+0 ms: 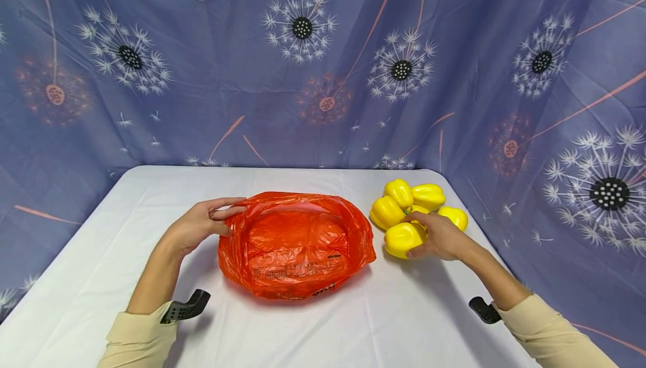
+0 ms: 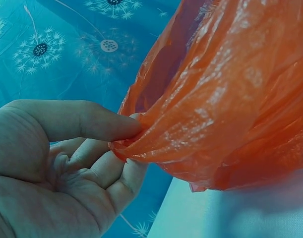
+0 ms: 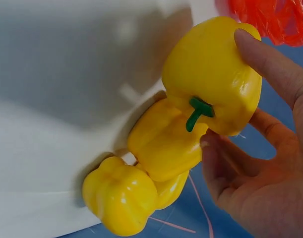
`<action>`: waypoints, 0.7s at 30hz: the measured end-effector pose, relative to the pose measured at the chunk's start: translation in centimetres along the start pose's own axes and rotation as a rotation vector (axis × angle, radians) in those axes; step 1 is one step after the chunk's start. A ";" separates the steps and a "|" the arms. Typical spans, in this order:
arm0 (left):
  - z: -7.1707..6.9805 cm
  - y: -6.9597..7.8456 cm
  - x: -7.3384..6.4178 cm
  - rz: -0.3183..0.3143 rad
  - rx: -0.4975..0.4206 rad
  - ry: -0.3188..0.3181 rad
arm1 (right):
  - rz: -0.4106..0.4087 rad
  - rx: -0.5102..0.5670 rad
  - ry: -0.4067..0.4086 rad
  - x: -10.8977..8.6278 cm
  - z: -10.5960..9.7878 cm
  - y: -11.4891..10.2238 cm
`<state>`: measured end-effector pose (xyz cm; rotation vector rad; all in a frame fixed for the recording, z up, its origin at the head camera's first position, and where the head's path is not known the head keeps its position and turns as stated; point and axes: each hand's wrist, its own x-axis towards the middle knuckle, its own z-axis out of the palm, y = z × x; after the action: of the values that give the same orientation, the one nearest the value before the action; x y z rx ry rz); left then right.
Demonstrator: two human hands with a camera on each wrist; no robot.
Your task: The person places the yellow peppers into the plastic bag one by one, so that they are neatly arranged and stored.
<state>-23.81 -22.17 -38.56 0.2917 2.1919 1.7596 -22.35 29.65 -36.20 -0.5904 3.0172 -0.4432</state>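
Note:
A red plastic bag point(image 1: 298, 272) sits on the table with its wide mouth facing up, printed with dark lettering on its front side. My left hand point(image 1: 197, 225) pinches the left edge of the bag between thumb and fingers, as the left wrist view shows closely. To the right of the bag, my right hand point(image 1: 444, 238) grips a yellow bell pepper point(image 1: 404, 240) by its side, thumb on one face and fingers on the other. The green stem point(image 3: 201, 110) of that pepper shows in the right wrist view. Several more yellow bell peppers point(image 1: 386, 212) lie clustered just behind it.
A white cloth covers the table point(image 1: 323, 334). Behind it and along the right side hangs a blue-purple curtain point(image 1: 227, 76) with dandelion prints. Black wrist mounts point(image 1: 187, 307) stick out from both sleeves.

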 end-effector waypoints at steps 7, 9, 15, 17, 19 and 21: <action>0.0 0.1 0.0 -0.007 -0.006 0.005 | 0.008 0.013 -0.007 0.2 -0.1 0.0; 0.0 0.1 0.0 -0.008 -0.004 0.005 | 0.018 0.021 -0.017 0.2 -0.1 0.0; 0.0 -0.1 0.1 -0.010 -0.005 0.005 | 0.061 0.061 -0.070 0.1 -0.1 -0.1; 0.0 -0.1 0.1 -0.008 -0.007 0.006 | 0.086 0.108 -0.101 0.1 0.0 -0.1; 0.0 -0.2 0.1 -0.007 -0.009 0.007 | 0.117 0.159 -0.125 0.1 0.1 -0.2; -0.1 -0.2 0.1 -0.005 -0.008 0.009 | 0.126 0.199 -0.141 0.0 0.1 -0.2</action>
<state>-23.90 -22.24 -38.76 0.2765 2.1886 1.7699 -22.28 29.39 -36.27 -0.3982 2.8119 -0.6544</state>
